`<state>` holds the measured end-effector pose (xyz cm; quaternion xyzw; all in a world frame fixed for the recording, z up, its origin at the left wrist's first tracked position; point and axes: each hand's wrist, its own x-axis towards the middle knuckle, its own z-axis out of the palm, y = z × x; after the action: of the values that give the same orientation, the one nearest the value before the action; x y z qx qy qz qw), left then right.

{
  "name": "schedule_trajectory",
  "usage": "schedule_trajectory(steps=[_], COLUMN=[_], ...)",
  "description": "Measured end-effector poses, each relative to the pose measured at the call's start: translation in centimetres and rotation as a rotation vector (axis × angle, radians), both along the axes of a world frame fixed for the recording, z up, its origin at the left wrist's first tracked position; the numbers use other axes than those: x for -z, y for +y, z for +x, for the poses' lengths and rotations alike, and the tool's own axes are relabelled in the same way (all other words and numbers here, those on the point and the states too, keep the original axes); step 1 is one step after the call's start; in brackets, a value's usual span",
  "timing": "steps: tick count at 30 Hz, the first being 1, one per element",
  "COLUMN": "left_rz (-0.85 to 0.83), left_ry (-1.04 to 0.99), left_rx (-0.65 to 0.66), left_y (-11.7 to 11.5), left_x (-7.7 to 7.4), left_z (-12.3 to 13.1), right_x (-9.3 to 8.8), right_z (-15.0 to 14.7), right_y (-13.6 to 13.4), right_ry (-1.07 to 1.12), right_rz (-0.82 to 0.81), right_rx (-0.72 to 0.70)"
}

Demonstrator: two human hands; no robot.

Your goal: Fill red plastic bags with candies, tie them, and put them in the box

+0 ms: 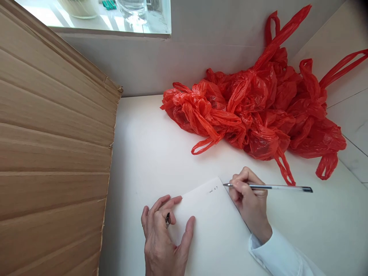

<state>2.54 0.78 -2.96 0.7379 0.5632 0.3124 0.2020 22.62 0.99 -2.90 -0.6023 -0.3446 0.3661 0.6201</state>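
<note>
A white paper pad or sheet (208, 230) lies tilted on a white tabletop, with a short line of small handwritten figures (213, 189) near its upper corner. My right hand (250, 199), in a white sleeve, grips a clear ballpoint pen (280, 188). The pen's dark tip points left, just beside the paper's right corner. Resting at the paper's left edge is my left hand (165, 234), thumb and forefinger spread. Tucked among its bent fingers is a small black pen cap (168, 218), partly hidden.
Crumpled red plastic bags (244, 111) with looped handles are heaped along the back wall. A ribbed cardboard panel (54, 161) stands at the left. On the window ledge above are a glass (133, 11), a jar (80, 7) and a green clip (109, 4).
</note>
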Motion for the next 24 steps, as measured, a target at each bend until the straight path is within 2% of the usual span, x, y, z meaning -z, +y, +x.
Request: schedule_trajectory(steps=[3, 5, 7, 9, 11, 13, 15, 18, 21, 24], left_rz=[0.09, 0.132, 0.146, 0.146, 0.14, 0.126, 0.111, 0.1, 0.127, 0.168], left_ry=[-0.039, -0.071, -0.112, -0.165, -0.21, -0.244, -0.281, -0.355, -0.428, -0.454], left_rx=[0.022, 0.028, 0.048, 0.1, 0.164, 0.225, 0.285, 0.366, 0.388, 0.401], left_y=[0.0, -0.2, -0.6, -1.1, -1.8, -2.5, -3.2, -4.2, -5.0, -5.6], left_x=[-0.5, -1.2, -2.1, -3.1, -4.0, -4.9, -5.7, -6.4, -6.7, -6.8], left_z=[0.2, 0.3, 0.4, 0.4, 0.4, 0.6, 0.8, 1.0, 0.9, 0.8], right_x=[-0.5, -1.2, -2.4, -4.0, -5.7, -7.3, -8.5, -9.7, -10.4, -10.9], right_z=[0.8, 1.3, 1.4, 0.7, -0.4, -1.7, -2.7, -3.3, -3.2, -3.1], right_y=[0.7, 0.8, 0.4, -0.7, -2.3, -4.1, -5.9, -7.9, -9.2, -10.0], right_ry=[0.109, 0.14, 0.194, 0.279, 0.355, 0.365, 0.294, 0.106, -0.049, -0.114], right_rz=[0.101, 0.121, 0.117, 0.103, 0.071, 0.054, 0.067, 0.113, 0.135, 0.135], right_rx=[0.123, 0.096, -0.022, -0.219, -0.434, -0.546, -0.545, -0.464, -0.399, -0.373])
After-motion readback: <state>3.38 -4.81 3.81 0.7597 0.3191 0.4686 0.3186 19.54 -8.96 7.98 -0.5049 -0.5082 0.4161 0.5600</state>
